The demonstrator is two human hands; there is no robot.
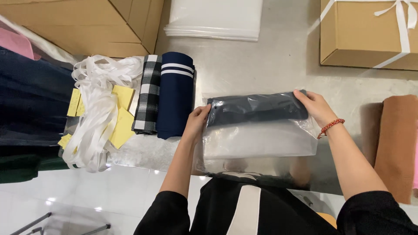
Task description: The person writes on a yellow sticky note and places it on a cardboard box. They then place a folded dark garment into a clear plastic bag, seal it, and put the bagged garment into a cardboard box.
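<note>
A clear plastic bag (261, 139) lies on the shiny metal table (278, 61) in front of me, with a dark navy folded cloth (257, 108) inside its far end. My left hand (197, 119) grips the bag's left edge by the cloth. At the cloth's right end, my right hand (315, 106), with a red bead bracelet on its wrist, holds the bag.
To the left lie a navy rolled cloth with white stripes (175, 93), a black-and-white checked cloth (148, 93), white ribbons (98, 113) and yellow cards (122, 124). Cardboard boxes (365, 32) stand at the back, a stack of clear bags (215, 19) between them. Brown fabric (396, 143) lies right.
</note>
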